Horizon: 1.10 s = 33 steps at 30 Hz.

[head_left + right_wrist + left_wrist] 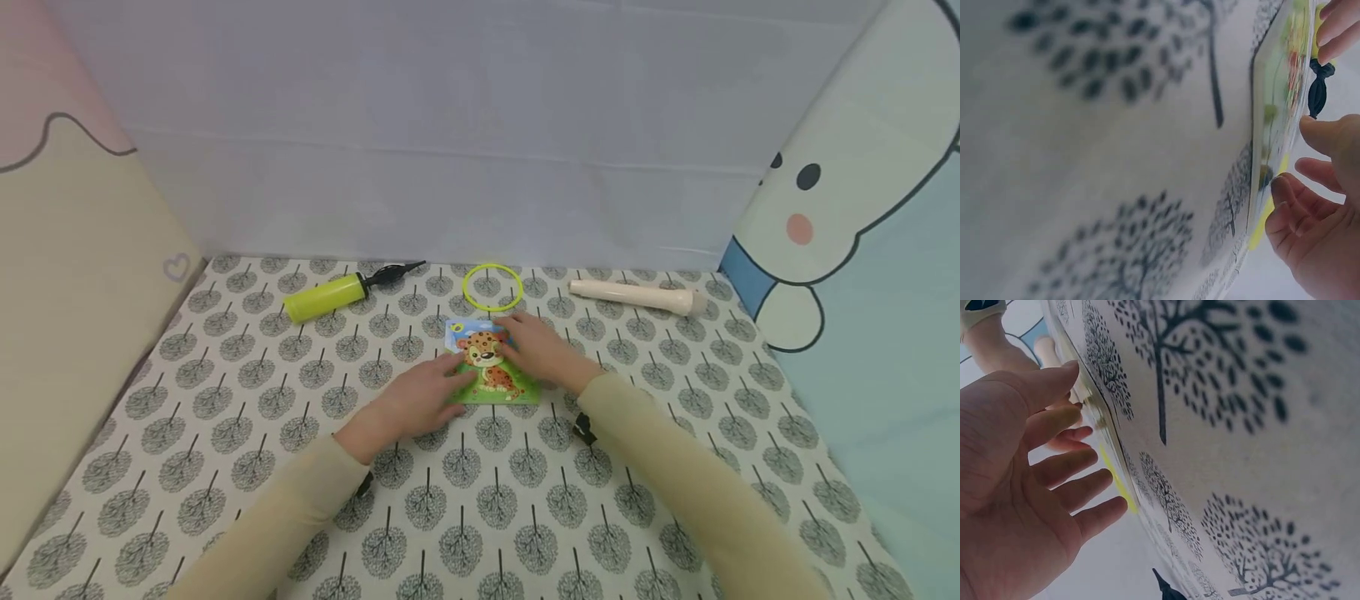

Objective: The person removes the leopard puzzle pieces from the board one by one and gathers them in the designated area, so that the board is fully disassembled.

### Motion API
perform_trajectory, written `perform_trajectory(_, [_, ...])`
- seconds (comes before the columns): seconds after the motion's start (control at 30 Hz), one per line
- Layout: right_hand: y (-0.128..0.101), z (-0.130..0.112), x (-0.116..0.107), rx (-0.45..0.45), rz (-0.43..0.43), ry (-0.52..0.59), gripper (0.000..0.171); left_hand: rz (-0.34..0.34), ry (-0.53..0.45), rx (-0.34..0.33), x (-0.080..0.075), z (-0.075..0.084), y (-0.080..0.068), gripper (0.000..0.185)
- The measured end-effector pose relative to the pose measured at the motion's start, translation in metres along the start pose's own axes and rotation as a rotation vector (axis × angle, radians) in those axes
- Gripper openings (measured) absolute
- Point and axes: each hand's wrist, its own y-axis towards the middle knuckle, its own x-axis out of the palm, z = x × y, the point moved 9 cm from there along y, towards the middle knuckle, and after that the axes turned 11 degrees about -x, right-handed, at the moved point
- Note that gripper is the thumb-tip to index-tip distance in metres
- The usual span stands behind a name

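Blue-and-green rectangular leopard-picture board (495, 382) flat on white tree-print cloth (480, 579), between left hand (422, 397), fingers spread wide, and right hand (546, 352), fingers loosely bent, thumb apart; thin yellow ring (491, 266) just beyond

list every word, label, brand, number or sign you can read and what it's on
No readable words, brands or numbers.
Leopard board: yellow mark, upper left corner, too small to read.
Pump, white stick: no lettering visible.
Cloth: tree prints only.
Left wall: heart outline.

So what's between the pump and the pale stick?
The head view shows a yellow ring lying between the pump and the stick.
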Motion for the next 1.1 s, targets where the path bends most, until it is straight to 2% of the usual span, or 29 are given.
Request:
perform_trajectory(0.4, [0.029,0.002,0.006,-0.013,0.069,0.084,0.039,-0.105,0.023,-0.033,0.017,-0.002,0.005,0.052])
perform_trajectory(0.6, [0.039,0.000,0.006,-0.039,0.065,0.126,0.035,-0.126,0.023,-0.054,0.019,-0.002,0.005,0.050])
perform_trajectory(0.93, [0.055,-0.008,0.010,-0.109,0.041,0.150,0.028,-0.131,0.026,-0.040,0.018,0.004,0.005,0.045])
perform_trajectory(1.1, [0.062,-0.010,0.012,-0.104,0.023,0.180,0.026,-0.142,0.050,-0.054,0.019,0.002,0.006,0.045])
